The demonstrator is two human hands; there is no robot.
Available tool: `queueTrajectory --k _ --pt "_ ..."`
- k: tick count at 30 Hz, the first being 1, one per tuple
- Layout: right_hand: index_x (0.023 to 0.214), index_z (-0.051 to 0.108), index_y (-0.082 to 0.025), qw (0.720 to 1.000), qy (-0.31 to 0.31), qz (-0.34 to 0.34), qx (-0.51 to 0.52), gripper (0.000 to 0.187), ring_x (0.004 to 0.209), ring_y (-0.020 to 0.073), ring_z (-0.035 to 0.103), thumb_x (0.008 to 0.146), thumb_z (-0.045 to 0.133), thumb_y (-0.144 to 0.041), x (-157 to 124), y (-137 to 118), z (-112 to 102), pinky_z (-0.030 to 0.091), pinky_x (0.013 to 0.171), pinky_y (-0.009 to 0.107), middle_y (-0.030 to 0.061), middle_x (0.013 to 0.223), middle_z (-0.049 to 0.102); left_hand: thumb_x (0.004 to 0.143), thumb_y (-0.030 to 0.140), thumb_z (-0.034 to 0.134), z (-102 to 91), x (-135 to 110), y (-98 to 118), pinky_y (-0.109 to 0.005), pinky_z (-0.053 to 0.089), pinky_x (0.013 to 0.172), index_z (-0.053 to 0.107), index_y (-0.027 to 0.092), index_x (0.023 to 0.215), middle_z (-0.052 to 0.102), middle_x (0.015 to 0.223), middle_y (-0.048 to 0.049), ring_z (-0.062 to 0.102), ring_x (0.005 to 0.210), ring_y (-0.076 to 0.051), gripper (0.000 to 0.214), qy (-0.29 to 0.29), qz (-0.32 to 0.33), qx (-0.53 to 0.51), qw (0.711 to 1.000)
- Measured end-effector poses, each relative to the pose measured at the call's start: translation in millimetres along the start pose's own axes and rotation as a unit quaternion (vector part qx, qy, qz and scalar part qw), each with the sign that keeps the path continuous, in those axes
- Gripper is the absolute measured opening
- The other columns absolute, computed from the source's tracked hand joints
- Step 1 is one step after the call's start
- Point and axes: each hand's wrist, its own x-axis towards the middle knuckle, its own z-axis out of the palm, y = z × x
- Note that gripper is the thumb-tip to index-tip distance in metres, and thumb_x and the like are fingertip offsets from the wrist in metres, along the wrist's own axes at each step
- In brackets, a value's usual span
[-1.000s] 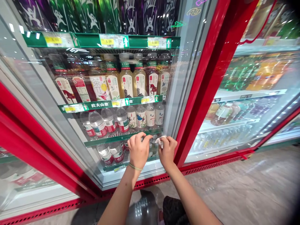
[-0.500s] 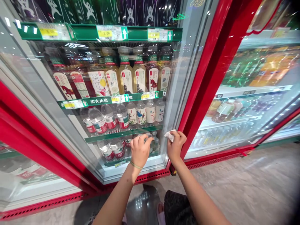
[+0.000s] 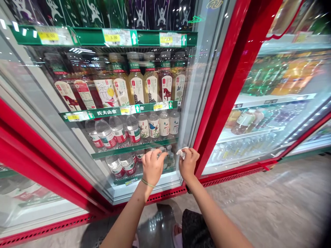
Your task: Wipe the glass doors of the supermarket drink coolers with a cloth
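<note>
My left hand (image 3: 152, 167) is curled with its fingertips against the lower glass door (image 3: 85, 137) of a drinks fridge. My right hand (image 3: 188, 162) is closed on a small white cloth (image 3: 181, 152), pressed to the same glass near the door's right edge. Behind the glass stand tea bottles (image 3: 136, 86) on one green shelf, small water bottles (image 3: 134, 128) on the shelf below, and more water bottles (image 3: 121, 165) at the bottom, partly hidden by my hands.
A red door frame (image 3: 227, 79) runs diagonally right of my hands, with another glass-fronted fridge (image 3: 271, 110) of drinks beyond it. Red trim (image 3: 36, 151) borders the left. Grey polished floor (image 3: 271, 206) lies below right. My foot in a sandal (image 3: 177, 234) shows below.
My right hand with the cloth has slid right along the glass, then slightly back left and down. My left hand has stayed on the glass. The view has shifted slightly.
</note>
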Motion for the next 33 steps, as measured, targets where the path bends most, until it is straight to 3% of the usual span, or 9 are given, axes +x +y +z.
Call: queueTrajectory --k 4,9,14,19,24,29,33 --pt "0.115 0.061 -0.025 0.996 -0.033 -0.078 0.029 0.032 0.103 0.0216 0.051 0.088 0.057 -0.009 3 -3 1 0.044 0.089 0.035 0.0053 0.113 0.055 0.09 0.016 0.075 -1.0 0 -1 -0.039 0.037 0.089 0.077 0.034 0.107 0.072 0.107 -0.0022 0.057 0.101 -0.023 0.025 -0.001 0.005 0.0 1.0" --pt "0.113 0.062 -0.023 1.0 0.0 -0.014 0.017 0.033 0.102 0.0232 0.05 0.083 0.055 -0.009 2 -3 2 0.044 0.085 0.036 0.0071 0.112 0.053 0.089 0.013 0.074 -4.5 0 -5 -0.039 0.037 0.091 0.078 0.034 0.106 0.072 0.106 -0.0021 0.058 0.101 -0.023 0.027 0.007 0.002 0.003 1.0" --pt "0.11 0.066 -0.026 0.996 -0.041 -0.069 0.029 0.031 0.102 0.0217 0.051 0.085 0.057 -0.01 2 -10 5 0.045 0.089 0.036 0.0053 0.112 0.054 0.089 0.013 0.075 -8.8 -3 -12 -0.039 0.036 0.092 0.077 0.034 0.106 0.072 0.104 -0.002 0.058 0.101 -0.023 0.026 0.018 0.004 0.006 1.0" --pt "0.108 0.067 -0.023 1.0 -0.01 -0.015 0.025 0.027 0.101 0.0232 0.048 0.085 0.058 -0.012 2 -18 5 0.044 0.082 0.035 0.0071 0.111 0.052 0.089 0.014 0.075 -14.3 -6 -19 -0.039 0.037 0.093 0.077 0.033 0.106 0.072 0.105 -0.002 0.058 0.101 -0.023 0.025 0.013 -0.005 0.006 1.0" --pt "0.107 0.07 -0.026 0.993 -0.043 -0.094 0.049 0.029 0.097 0.0208 0.05 0.086 0.057 -0.009 5 -30 4 0.044 0.085 0.034 0.0056 0.11 0.055 0.09 0.015 0.074 -16.9 -7 -25 -0.038 0.037 0.094 0.077 0.033 0.107 0.071 0.105 -0.0023 0.057 0.101 -0.022 0.025 0.009 -0.004 0.008 1.0" --pt "0.11 0.067 -0.025 0.998 -0.021 -0.04 0.044 0.029 0.098 0.0219 0.052 0.085 0.06 -0.011 12 -28 1 0.045 0.082 0.034 0.006 0.108 0.055 0.089 0.015 0.075 -18.6 -8 -28 -0.038 0.038 0.094 0.077 0.034 0.107 0.07 0.107 -0.0025 0.058 0.102 -0.022 0.026 0.008 -0.01 0.014 1.0" --pt "0.106 0.069 -0.024 0.994 -0.032 -0.095 0.041 0.027 0.094 0.0205 0.052 0.088 0.057 -0.009 9 -37 -1 0.046 0.081 0.033 0.0059 0.106 0.058 0.089 0.013 0.073 -19.9 -9 -31 -0.038 0.038 0.095 0.077 0.033 0.108 0.07 0.107 -0.0032 0.058 0.103 -0.022 0.028 0.007 -0.007 0.016 1.0"
